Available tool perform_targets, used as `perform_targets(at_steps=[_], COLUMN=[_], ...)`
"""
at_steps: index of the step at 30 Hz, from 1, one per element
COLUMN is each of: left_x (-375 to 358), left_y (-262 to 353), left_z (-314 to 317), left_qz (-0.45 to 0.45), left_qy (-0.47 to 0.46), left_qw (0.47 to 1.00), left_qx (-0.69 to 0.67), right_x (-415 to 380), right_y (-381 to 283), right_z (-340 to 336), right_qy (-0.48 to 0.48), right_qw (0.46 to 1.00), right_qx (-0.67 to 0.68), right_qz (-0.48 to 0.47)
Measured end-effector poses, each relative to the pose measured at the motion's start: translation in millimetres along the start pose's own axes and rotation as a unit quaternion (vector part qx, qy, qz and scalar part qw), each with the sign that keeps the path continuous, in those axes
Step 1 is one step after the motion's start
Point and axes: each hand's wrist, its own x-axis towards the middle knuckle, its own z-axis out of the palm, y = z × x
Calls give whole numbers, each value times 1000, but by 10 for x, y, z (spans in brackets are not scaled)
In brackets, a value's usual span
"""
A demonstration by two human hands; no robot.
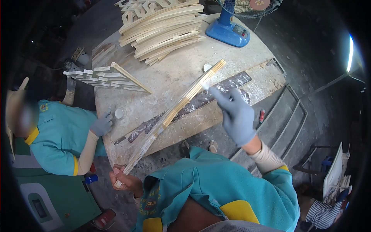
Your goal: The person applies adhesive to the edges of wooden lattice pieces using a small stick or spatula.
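Two cups sit on the table, contents unclear. The strips slant across it, near end gripped in the left hand; the right hand, half-curled, is beside them.

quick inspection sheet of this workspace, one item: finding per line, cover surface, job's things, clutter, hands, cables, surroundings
surface: worktop pale, with white smears
job's things: bundle of wooden strips slants across, near end past the edge, white-smeared
clutter: stack of wooden pieces at the back, blue fan beside it, dark smeared board partly under the strips, small round container
hands: left hand bare, grips the near end; right hand gloved, near the far part, grip unclear
cables: possible thin cord by the fan, cannot tell
surroundings: co-worker touching a slatted wooden piece; metal frame beside the worktop; lamp lit
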Motion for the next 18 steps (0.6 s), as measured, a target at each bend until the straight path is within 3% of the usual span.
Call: perform_targets(at_steps=[3, 8, 10, 12, 16, 18], left_x=[-8, -16, -8, 30, 105, 147], left_y=[-43, 2, 6, -12, -20, -83], left_z=[-36, 6, 26, 31, 101, 133], left_qz=[3, -3, -5, 9, -21, -44], left_qy=[-11, -1, 6, 6, 31, 61], left_qw=[1000, 1000, 1000, 1000, 999, 997], left_qx=[-17, -6, -4, 18, -3, -23], right_x=[1, 81, -5, -47, 104, 282], right_y=[-82, 97, -44, 65, 732, 1193], right_z=[-104, -13, -72, -14, 117, 352], right_qy=[-70, -11, -111, -131, -115, -163], right_qw=[995, 1000, 986, 974, 986, 971], right_qx=[77, 11, 120, 178, 86, -13], right_qz=[2, 13, -39, -42, 81, 177])
